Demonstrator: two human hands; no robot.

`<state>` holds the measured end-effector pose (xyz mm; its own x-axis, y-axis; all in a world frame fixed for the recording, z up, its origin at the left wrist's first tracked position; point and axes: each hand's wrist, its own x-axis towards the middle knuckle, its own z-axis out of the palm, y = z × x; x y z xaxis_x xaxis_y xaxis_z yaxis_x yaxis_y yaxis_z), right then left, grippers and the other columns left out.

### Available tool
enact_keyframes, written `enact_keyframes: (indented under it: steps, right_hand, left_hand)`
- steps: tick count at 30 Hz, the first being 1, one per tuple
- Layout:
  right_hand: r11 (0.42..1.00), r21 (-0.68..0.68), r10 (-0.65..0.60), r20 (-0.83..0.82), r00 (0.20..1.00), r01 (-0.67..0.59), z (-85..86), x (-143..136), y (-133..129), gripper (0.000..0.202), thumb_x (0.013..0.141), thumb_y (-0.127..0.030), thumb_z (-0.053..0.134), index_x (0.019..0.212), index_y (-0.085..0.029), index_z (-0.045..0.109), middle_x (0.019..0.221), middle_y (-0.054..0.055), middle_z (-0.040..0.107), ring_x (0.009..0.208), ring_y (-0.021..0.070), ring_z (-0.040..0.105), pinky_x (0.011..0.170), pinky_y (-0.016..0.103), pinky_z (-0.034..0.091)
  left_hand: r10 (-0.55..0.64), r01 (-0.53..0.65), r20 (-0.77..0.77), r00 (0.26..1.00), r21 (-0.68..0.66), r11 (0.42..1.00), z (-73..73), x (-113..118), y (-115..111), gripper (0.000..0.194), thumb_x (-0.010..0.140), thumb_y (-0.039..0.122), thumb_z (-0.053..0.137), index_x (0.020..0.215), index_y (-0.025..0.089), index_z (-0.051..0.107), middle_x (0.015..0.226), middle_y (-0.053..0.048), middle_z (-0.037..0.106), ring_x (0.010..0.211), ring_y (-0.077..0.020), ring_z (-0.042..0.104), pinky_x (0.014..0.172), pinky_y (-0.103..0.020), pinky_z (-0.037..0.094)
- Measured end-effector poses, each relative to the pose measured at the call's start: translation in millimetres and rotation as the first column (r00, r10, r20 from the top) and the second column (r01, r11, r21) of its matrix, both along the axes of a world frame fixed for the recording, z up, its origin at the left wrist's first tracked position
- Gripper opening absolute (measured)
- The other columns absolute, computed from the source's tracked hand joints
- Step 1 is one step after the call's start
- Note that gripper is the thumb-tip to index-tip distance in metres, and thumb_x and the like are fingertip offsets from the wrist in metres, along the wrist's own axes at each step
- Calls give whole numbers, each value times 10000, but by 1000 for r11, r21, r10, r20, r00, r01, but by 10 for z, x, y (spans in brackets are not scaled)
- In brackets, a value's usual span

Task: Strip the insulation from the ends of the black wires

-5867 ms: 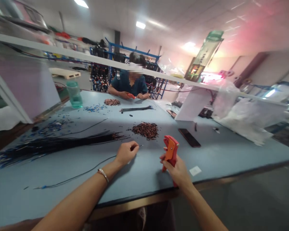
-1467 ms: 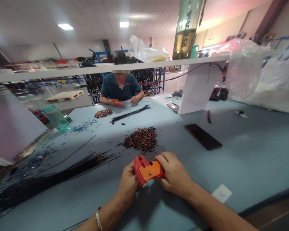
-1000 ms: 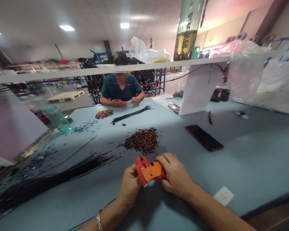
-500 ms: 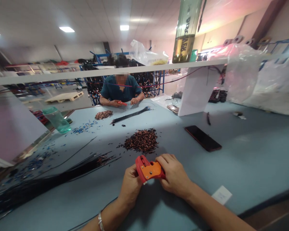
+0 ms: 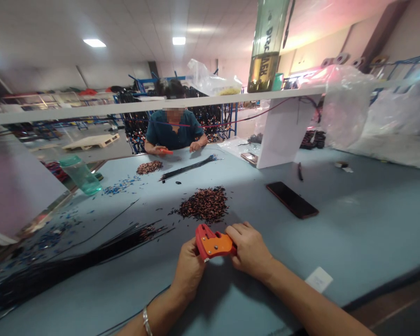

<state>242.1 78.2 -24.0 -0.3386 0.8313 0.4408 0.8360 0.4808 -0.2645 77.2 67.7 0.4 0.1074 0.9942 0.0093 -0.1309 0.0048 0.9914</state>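
Note:
My right hand (image 5: 250, 247) is closed around the handles of a red and orange wire stripper (image 5: 215, 244), held just above the table with its head to the left. My left hand (image 5: 189, 268) is closed at the stripper's jaw end. A thin black wire (image 5: 150, 301) runs from the lower left up to my left wrist; its end is hidden by the hand and the tool. Beyond the tool lies a heap of short black and copper-coloured offcuts (image 5: 206, 204). To the left stretches a thick bundle of black wires (image 5: 80, 263), their copper-coloured ends pointing at the heap.
Across the blue-grey table (image 5: 364, 233) sits another person (image 5: 175, 128) holding a red tool. A phone (image 5: 292, 199) and a white label (image 5: 319, 280) lie at right. A green bottle (image 5: 80, 175) stands tilted in view at left. A white shelf (image 5: 126, 107) spans above.
My hands and the wire stripper stay nearly in place, with the tool turned slightly. The view has shifted a little. The other person's red tool has moved left.

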Motion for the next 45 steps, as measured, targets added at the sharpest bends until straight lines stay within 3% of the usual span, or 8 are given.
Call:
enact_keyframes:
  steps: [7,15,22,29,32,37,42,45]
  right_hand:
    - [1000,-9,-29,57,998,30,14,11,19,153,609,-133,540,743,-194,580,681,57,646,645,208,542,669,304,343]
    - [996,-40,-71,115,991,76,45,5,58,111,658,-136,563,744,-192,607,686,58,691,620,195,579,644,296,327]
    - [990,-65,-114,128,985,123,44,7,59,53,711,-150,592,727,-195,614,676,58,711,592,191,594,577,285,291]
    - [991,-41,-130,26,991,131,101,65,36,151,727,-182,594,875,-182,626,847,88,725,743,227,619,707,302,384]
    - [993,-25,-112,-28,993,111,126,130,0,228,727,-172,570,947,-165,626,919,106,712,817,250,611,772,330,400]
    - [1000,-28,-3,-44,999,2,108,177,-23,350,615,-126,568,956,-156,644,931,112,706,856,270,604,819,363,404]
    - [996,-53,68,-108,992,-74,67,148,-35,393,586,-118,555,968,-160,638,924,113,701,842,268,605,820,379,416]
    - [990,-99,77,-244,967,-104,114,147,-62,334,645,-151,565,971,-170,633,920,106,705,812,259,606,786,376,426]
  left_hand:
    - [14,-14,-5,1000,-4,1000,-24,-1,12,217,593,286,800,537,165,629,426,74,417,532,-119,451,589,-224,438]
    - [29,-30,-20,999,-38,999,-111,-5,57,282,605,355,819,542,159,627,456,53,454,543,-125,449,531,-212,369]
    - [25,-25,1,1000,-74,997,-200,-7,107,414,591,499,832,708,128,690,488,71,419,488,-76,310,464,-192,249]
    - [17,-13,49,999,-93,996,-152,-3,92,460,635,550,791,775,134,655,508,92,400,441,-49,251,416,-172,193]
    - [49,-43,74,996,-88,995,-152,-28,82,414,663,524,782,754,145,640,517,82,459,417,-43,296,406,-163,227]
    - [109,-97,136,985,-91,991,-178,-86,94,426,670,531,780,835,165,639,659,38,601,518,-73,478,487,-169,387]
    - [120,-107,128,985,-103,989,-180,-108,94,454,661,547,779,835,157,626,634,44,579,456,-57,423,411,-157,333]
    - [133,-126,93,987,-81,989,-173,-117,78,397,695,511,756,824,160,622,626,44,570,461,-59,417,414,-155,325]
